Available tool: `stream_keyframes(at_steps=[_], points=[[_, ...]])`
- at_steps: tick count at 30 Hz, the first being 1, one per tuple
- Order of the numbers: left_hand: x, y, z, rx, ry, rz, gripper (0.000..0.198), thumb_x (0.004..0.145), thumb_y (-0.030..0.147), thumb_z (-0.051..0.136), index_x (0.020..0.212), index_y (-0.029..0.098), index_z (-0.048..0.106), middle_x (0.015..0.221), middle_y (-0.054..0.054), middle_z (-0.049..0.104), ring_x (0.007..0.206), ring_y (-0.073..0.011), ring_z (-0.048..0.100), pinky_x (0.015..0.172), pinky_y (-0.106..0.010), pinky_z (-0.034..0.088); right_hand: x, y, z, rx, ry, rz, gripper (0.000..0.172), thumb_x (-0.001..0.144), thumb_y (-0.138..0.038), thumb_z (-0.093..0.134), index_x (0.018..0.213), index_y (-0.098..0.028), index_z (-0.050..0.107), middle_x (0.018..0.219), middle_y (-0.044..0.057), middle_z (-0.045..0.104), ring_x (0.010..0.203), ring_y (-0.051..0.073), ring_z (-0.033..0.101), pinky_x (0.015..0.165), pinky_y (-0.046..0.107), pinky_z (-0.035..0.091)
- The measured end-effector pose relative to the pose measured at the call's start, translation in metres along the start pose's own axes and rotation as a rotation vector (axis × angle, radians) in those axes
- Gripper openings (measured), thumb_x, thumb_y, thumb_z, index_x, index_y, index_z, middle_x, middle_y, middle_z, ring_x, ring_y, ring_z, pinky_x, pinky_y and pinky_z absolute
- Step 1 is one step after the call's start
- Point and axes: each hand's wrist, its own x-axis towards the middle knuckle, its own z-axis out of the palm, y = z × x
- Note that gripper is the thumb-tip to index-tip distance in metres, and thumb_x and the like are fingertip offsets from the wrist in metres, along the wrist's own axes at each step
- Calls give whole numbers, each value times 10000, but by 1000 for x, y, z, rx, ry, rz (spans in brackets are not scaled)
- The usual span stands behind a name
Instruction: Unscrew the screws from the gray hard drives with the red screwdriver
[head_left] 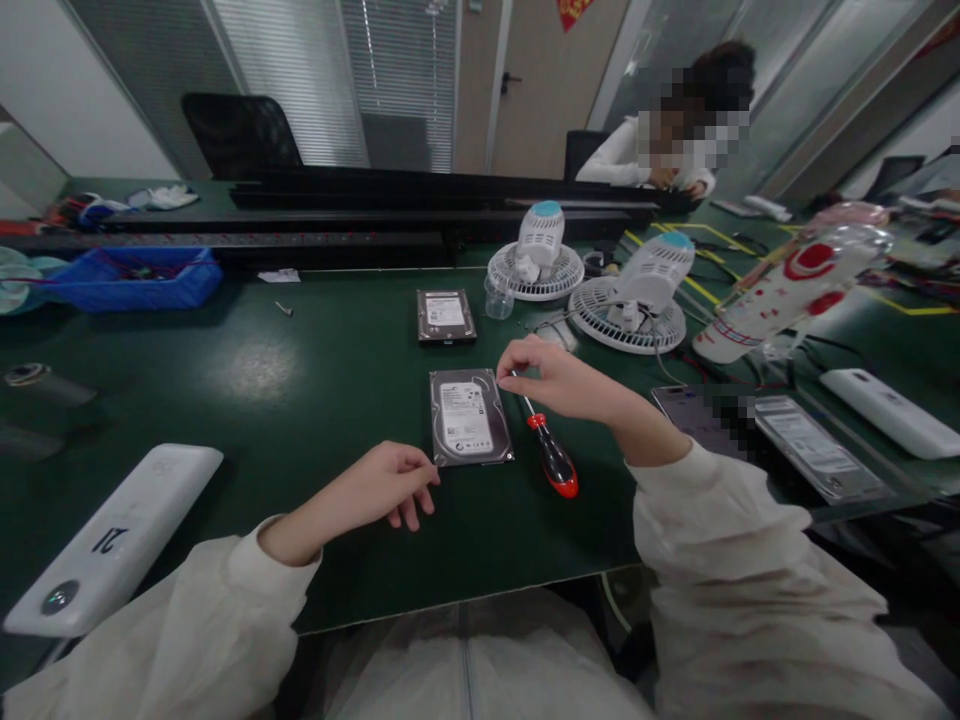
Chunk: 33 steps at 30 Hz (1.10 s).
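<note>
A silver hard drive (pixel 466 418) with a white label lies flat on the green table in front of me. Beside its lower left corner is my left hand (pixel 390 485), fingers loosely apart and holding nothing visible. My right hand (pixel 551 378) hovers at the drive's upper right corner, thumb and forefinger pinched together. Whatever those fingertips may hold is too small to tell. Below that hand, a red and black screwdriver (pixel 555 458) lies on the table to the right of the drive, its shaft tip close to the fingers. A second hard drive (pixel 446 318) rests farther back.
Behind my right hand stand a small clear cup (pixel 499 298) and two white fans (pixel 536 262). A blue bin (pixel 142 280) is at the back left, a white device (pixel 116 540) at the near left. A decorated bottle (pixel 795 280) and another person (pixel 675 140) are at right.
</note>
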Motion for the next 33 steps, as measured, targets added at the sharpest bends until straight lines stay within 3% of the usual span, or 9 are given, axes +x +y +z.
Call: stream_keyframes(at_steps=[6, 12, 21, 33], points=[[3, -3, 1, -39, -5, -1, 245, 866, 403, 602, 889, 160, 625, 678, -21, 714, 483, -130, 650, 417, -198, 418, 36, -24, 14, 4, -218, -183, 114, 903, -211, 603, 915, -128, 681, 992, 90, 633, 1030, 215, 476, 909, 353, 376], [5, -5, 0, -46, -16, 2, 202, 892, 355, 592, 913, 159, 634, 687, -18, 718, 493, -130, 657, 424, -196, 430, 59, -28, 35, -48, -358, -215, 132, 905, -172, 594, 921, -98, 702, 1016, 115, 630, 1043, 232, 457, 920, 374, 361], [2, 0, 0, -35, -6, -21, 175, 895, 310, 553, 912, 153, 627, 684, -20, 719, 492, -135, 658, 432, -207, 433, 71, -26, 51, -99, -359, -241, 134, 890, -139, 580, 876, -106, 710, 937, 87, 601, 959, 201, 431, 889, 352, 342], [4, -4, 0, -43, -23, 5, 176, 902, 290, 519, 918, 156, 631, 696, -25, 727, 500, -138, 663, 438, -212, 440, 73, -32, 49, -90, -317, -176, 145, 850, -169, 629, 836, -102, 756, 920, 106, 679, 913, 197, 471, 837, 337, 364]])
